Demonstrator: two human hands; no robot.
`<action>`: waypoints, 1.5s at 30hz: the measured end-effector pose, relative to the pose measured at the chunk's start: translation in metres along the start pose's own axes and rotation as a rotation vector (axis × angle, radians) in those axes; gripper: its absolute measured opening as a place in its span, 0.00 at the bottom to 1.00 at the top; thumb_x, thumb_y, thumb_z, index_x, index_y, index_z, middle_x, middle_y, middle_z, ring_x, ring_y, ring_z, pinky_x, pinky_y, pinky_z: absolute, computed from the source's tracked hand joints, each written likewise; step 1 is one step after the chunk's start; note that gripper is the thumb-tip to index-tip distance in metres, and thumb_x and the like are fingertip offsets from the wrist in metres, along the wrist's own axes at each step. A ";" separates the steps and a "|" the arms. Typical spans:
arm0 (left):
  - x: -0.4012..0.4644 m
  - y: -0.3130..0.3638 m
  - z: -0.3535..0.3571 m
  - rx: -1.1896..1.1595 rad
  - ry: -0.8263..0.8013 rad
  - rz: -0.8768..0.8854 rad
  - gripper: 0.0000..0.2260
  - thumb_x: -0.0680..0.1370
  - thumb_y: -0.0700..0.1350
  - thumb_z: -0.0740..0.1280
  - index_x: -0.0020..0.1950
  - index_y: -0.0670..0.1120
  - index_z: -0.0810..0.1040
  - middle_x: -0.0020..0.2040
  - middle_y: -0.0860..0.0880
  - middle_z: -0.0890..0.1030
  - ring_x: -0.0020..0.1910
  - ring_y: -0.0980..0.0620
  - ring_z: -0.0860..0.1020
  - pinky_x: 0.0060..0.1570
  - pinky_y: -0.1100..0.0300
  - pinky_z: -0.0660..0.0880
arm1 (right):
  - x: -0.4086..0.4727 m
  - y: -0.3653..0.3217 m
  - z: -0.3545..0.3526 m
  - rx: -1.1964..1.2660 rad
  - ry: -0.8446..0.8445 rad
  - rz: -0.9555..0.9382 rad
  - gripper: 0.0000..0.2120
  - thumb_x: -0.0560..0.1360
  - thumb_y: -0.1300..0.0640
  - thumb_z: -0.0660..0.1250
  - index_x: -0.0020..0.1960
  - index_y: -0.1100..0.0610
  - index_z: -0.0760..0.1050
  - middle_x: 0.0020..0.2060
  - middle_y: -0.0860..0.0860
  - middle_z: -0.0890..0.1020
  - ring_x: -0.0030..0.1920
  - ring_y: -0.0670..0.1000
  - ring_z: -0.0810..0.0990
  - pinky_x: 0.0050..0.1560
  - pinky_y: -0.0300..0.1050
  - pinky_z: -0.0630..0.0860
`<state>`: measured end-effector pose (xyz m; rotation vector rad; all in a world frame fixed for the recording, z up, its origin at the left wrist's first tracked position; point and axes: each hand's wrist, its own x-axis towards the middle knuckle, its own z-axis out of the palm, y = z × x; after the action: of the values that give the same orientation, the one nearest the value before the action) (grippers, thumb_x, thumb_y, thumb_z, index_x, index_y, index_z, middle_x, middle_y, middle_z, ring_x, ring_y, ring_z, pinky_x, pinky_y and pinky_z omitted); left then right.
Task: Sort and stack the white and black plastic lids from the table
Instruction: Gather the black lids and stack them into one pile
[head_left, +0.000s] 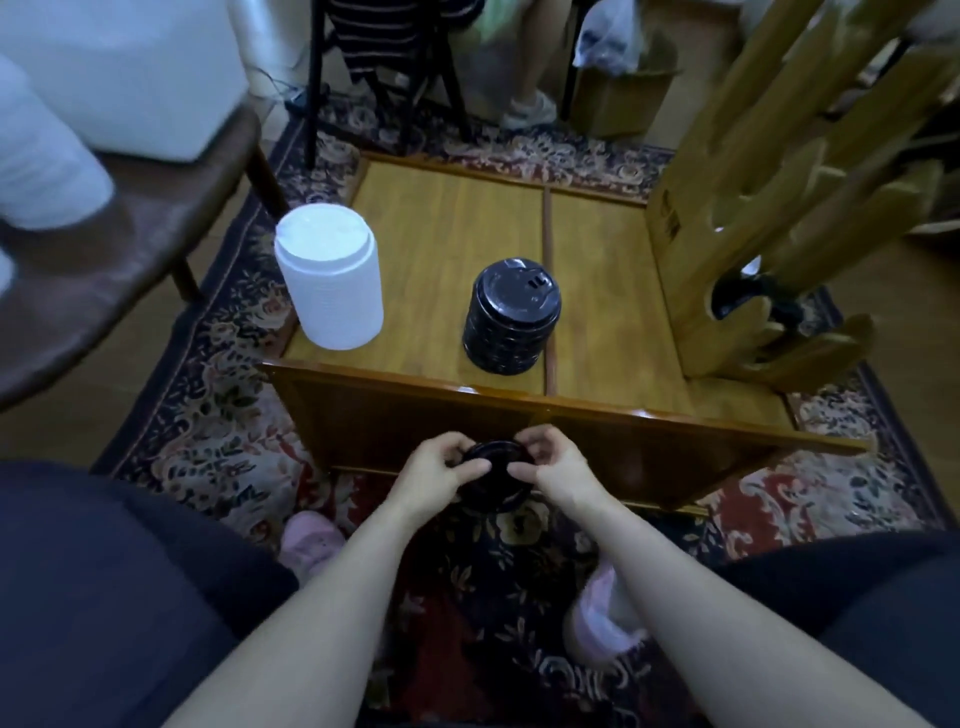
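Head view
Left hand: the left hand (434, 475) sits at about 6 o'clock of the counter, below its near edge, fingers curled round the left rim of a small stack of black lids.
Right hand: the right hand (553, 462) mirrors it, fingers and thumb pinching the right rim of the same stack.
Held black lids: the held black lids (496, 475) lie flat between the two hands, over the rug, in front of the counter's hanging front panel.
Black stack: a tall black lid stack (511, 314) stands upright near the middle of the counter (431, 228), just left of its centre seam.
White stack: a taller white lid stack (330, 278) stands upright at about 9 o'clock from the black one, close to the counter's left edge, well apart from it.
Surroundings: a brown chair (130, 218) at 10 o'clock, a patterned rug (218, 384) under everything, a carved wooden frame (779, 197) at 2 o'clock, pink slippers (311, 540) near the forearms.
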<state>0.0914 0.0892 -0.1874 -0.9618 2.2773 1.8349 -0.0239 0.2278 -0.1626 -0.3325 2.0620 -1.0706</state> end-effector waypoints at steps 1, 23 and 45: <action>0.000 0.014 -0.005 -0.021 -0.010 0.004 0.05 0.76 0.49 0.73 0.44 0.51 0.79 0.46 0.43 0.83 0.46 0.43 0.82 0.48 0.41 0.80 | -0.002 -0.010 -0.006 -0.010 0.010 0.040 0.13 0.74 0.61 0.73 0.55 0.54 0.73 0.51 0.54 0.79 0.53 0.55 0.80 0.54 0.53 0.81; 0.046 0.190 -0.063 0.142 0.384 0.263 0.17 0.79 0.49 0.69 0.67 0.48 0.79 0.64 0.51 0.81 0.63 0.51 0.78 0.63 0.54 0.74 | 0.019 -0.160 -0.081 0.077 0.267 -0.244 0.14 0.74 0.51 0.73 0.53 0.59 0.77 0.42 0.52 0.80 0.35 0.47 0.76 0.29 0.38 0.70; 0.058 0.151 -0.046 -0.131 0.208 0.167 0.20 0.82 0.45 0.65 0.75 0.49 0.71 0.71 0.48 0.75 0.70 0.49 0.73 0.68 0.53 0.70 | 0.027 -0.143 -0.062 0.275 0.243 -0.092 0.04 0.80 0.57 0.66 0.54 0.56 0.76 0.47 0.52 0.81 0.45 0.49 0.80 0.37 0.44 0.80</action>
<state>-0.0155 0.0380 -0.0686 -1.0560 2.4501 2.0640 -0.1035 0.1620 -0.0433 -0.1647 2.0879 -1.4938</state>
